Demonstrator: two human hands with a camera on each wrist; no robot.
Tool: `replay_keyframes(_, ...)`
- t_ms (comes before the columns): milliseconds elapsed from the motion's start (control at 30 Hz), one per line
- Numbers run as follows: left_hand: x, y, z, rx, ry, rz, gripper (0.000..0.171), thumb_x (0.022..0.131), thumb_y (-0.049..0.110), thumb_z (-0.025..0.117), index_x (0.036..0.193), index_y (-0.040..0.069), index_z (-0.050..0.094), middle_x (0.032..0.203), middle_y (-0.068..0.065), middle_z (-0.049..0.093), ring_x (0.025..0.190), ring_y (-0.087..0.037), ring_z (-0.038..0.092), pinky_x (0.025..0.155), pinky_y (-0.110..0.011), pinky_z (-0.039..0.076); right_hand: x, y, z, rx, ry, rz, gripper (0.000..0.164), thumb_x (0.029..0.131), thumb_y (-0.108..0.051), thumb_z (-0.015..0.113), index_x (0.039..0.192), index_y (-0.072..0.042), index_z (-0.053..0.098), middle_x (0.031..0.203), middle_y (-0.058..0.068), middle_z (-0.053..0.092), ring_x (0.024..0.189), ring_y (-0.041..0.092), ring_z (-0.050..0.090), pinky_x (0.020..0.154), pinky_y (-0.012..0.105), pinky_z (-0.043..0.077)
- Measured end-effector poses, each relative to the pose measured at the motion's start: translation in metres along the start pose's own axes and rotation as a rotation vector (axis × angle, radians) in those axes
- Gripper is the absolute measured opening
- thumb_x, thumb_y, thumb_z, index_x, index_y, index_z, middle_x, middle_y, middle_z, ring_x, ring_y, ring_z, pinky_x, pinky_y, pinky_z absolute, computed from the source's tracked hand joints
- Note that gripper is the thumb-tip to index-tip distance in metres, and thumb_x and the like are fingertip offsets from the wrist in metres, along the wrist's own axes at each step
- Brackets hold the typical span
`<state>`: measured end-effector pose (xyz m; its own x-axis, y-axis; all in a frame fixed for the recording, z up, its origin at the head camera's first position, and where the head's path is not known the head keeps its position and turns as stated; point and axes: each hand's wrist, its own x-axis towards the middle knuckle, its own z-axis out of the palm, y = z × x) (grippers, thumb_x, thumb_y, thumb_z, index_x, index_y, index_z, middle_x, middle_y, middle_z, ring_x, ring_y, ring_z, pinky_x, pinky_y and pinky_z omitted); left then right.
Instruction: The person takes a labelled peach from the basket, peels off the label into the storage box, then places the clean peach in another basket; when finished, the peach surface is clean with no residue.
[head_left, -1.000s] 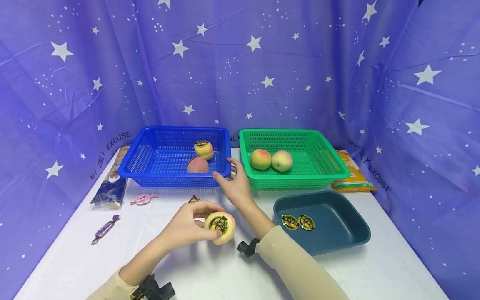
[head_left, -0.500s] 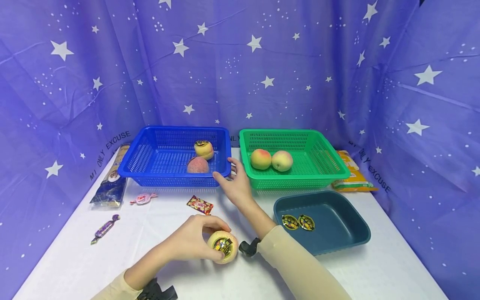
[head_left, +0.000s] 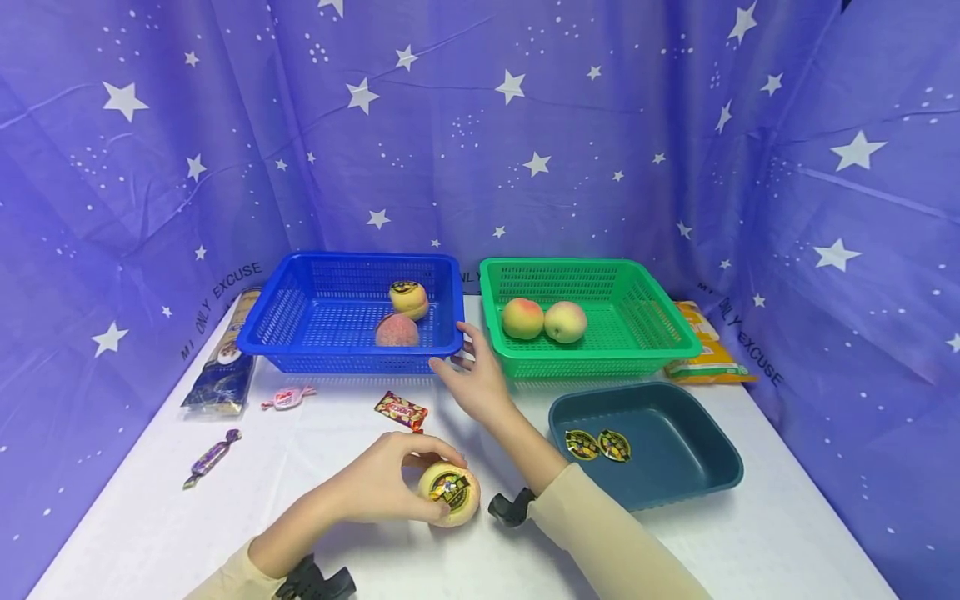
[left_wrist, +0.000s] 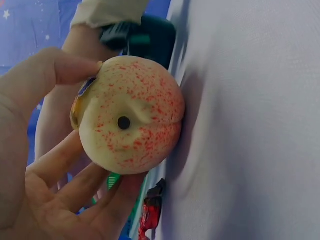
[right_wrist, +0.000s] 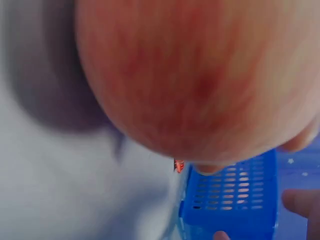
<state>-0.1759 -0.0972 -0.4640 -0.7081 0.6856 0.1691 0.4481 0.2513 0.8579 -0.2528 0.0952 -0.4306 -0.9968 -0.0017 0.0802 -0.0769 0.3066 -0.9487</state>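
In the head view my left hand (head_left: 382,482) grips a peach (head_left: 469,505), thumb on one side and fingers curled round the other. A round black-and-gold sticker (head_left: 450,488) faces upward on it. The left wrist view shows the peach (left_wrist: 135,115) with a small dark hole, low over the white tabletop. My right hand (head_left: 480,379) is at the near right corner of the blue basket (head_left: 352,354), fingers spread and fingertips right at the rim. Two more peaches lie in that basket, one of them (head_left: 408,304) with a sticker.
A green basket (head_left: 592,362) holds two peaches (head_left: 522,319). Two loose stickers (head_left: 582,445) lie in a dark teal tray (head_left: 667,425). Wrapped candies (head_left: 401,410) are on the tabletop. Packets flank the baskets: navy (head_left: 225,358) left, orange (head_left: 708,350) right.
My left hand has brought the peach lower and nearer, uncovering a red candy wrapper. My right hand has just slipped slightly down and right at the blue basket's corner.
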Motion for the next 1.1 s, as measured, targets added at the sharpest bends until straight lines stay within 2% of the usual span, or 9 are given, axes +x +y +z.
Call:
replay_keyframes(167, -0.001, -0.001, -0.005, 0.002, -0.055, -0.008, 0.056, 0.081, 0.026, 0.099, 0.133, 0.031, 0.077, 0.124, 0.016, 0.079, 0.119, -0.006, 0.072, 0.114, -0.030, 0.059, -0.021, -0.003, -0.016, -0.014, -0.039, 0.007, 0.081, 0.102, -0.027, 0.080, 0.171, -0.021, 0.038, 0.165, 0.023, 0.055, 0.147, 0.046, 0.061, 0.117, 0.057, 0.058)
replay_keyframes(300, -0.001, -0.005, -0.008, -0.036, -0.085, 0.003, 0.059, 0.082, 0.022, 0.098, 0.136, 0.027, 0.076, 0.128, 0.010, 0.079, 0.123, -0.009, 0.072, 0.116, -0.030, 0.059, -0.037, -0.003, -0.028, -0.035, -0.073, -0.056, 0.072, 0.103, -0.021, 0.079, 0.166, -0.014, 0.045, 0.164, 0.021, 0.057, 0.149, 0.044, 0.060, 0.122, 0.055, 0.055)
replay_keyframes(433, -0.002, -0.008, -0.011, -0.079, -0.100, -0.002, 0.059, 0.083, 0.019, 0.097, 0.138, 0.023, 0.076, 0.132, 0.005, 0.079, 0.127, -0.012, 0.072, 0.116, -0.031, 0.058, -0.056, -0.001, -0.035, -0.159, -0.134, -0.158, 0.048, 0.103, -0.016, 0.079, 0.148, -0.009, 0.064, 0.149, 0.013, 0.070, 0.142, 0.036, 0.066, 0.118, 0.049, 0.059)
replay_keyframes(533, -0.002, -0.009, -0.012, -0.110, -0.109, -0.014, 0.060, 0.082, 0.015, 0.096, 0.138, 0.020, 0.075, 0.132, 0.002, 0.078, 0.127, -0.014, 0.072, 0.117, -0.031, 0.058, -0.071, 0.000, -0.040, -0.268, -0.179, -0.264, 0.029, 0.103, -0.015, 0.078, 0.131, -0.012, 0.074, 0.132, 0.006, 0.078, 0.129, 0.028, 0.074, 0.112, 0.047, 0.063)
replay_keyframes(667, -0.003, -0.008, -0.012, -0.142, -0.111, -0.038, 0.062, 0.081, 0.012, 0.096, 0.139, 0.017, 0.074, 0.134, 0.000, 0.077, 0.129, -0.015, 0.071, 0.116, -0.030, 0.058, -0.088, -0.001, -0.050, -0.410, -0.246, -0.408, 0.016, 0.103, -0.018, 0.078, 0.119, -0.020, 0.078, 0.118, -0.008, 0.077, 0.116, 0.021, 0.075, 0.104, 0.044, 0.064)
replay_keyframes(767, -0.004, -0.008, -0.012, -0.145, -0.106, -0.058, 0.063, 0.081, 0.013, 0.097, 0.140, 0.017, 0.074, 0.136, 0.000, 0.077, 0.129, -0.014, 0.071, 0.116, -0.028, 0.058, -0.096, -0.003, -0.057, -0.497, -0.291, -0.471, 0.013, 0.103, -0.020, 0.078, 0.116, -0.024, 0.078, 0.115, -0.014, 0.075, 0.114, 0.014, 0.072, 0.102, 0.040, 0.063)
replay_keyframes(933, -0.004, -0.009, -0.013, -0.143, -0.105, -0.073, 0.062, 0.082, 0.017, 0.096, 0.140, 0.017, 0.074, 0.136, 0.001, 0.077, 0.129, -0.012, 0.071, 0.116, -0.028, 0.058, -0.105, -0.005, -0.062, -0.584, -0.349, -0.453, 0.014, 0.105, -0.027, 0.078, 0.119, -0.027, 0.078, 0.118, -0.016, 0.072, 0.120, 0.002, 0.064, 0.106, 0.037, 0.061)
replay_keyframes(1100, -0.004, -0.010, -0.014, -0.169, -0.115, -0.070, 0.060, 0.084, 0.016, 0.096, 0.140, 0.015, 0.074, 0.136, -0.002, 0.077, 0.129, -0.014, 0.071, 0.116, -0.028, 0.058, -0.108, -0.004, -0.061, -0.627, -0.398, -0.442, 0.020, 0.106, -0.031, 0.077, 0.126, -0.026, 0.078, 0.123, -0.016, 0.070, 0.123, 0.003, 0.061, 0.110, 0.037, 0.059)
